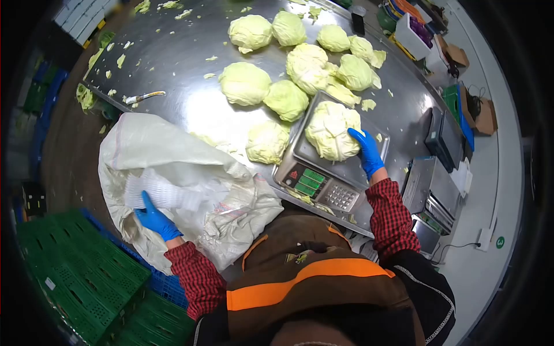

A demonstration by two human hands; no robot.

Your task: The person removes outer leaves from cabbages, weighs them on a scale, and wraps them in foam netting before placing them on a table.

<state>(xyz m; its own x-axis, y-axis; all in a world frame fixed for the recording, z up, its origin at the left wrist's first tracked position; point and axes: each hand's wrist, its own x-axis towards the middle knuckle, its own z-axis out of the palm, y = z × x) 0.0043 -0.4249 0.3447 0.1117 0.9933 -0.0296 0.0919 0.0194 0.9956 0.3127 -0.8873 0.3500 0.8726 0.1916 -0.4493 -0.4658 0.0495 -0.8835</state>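
Observation:
My left hand (154, 218), in a blue glove, is closed on the white foam net sleeves (158, 190), which lie over an open white woven sack (144, 138). The fingers beneath are partly hidden. My right hand (367, 151), also gloved in blue, grips the right side of a pale green cabbage (333, 131). That cabbage rests on the metal pan of a digital scale (323, 184) with a lit green display; its digits are too small to read. Another cabbage (268, 142) sits just left of the scale.
Several more cabbages (245, 83) stand farther back on the steel table (179, 69), among loose leaf scraps. A knife (144, 97) lies near the left edge. Green crates (75, 271) are stacked at lower left. Metal equipment (430, 193) and boxes line the right side.

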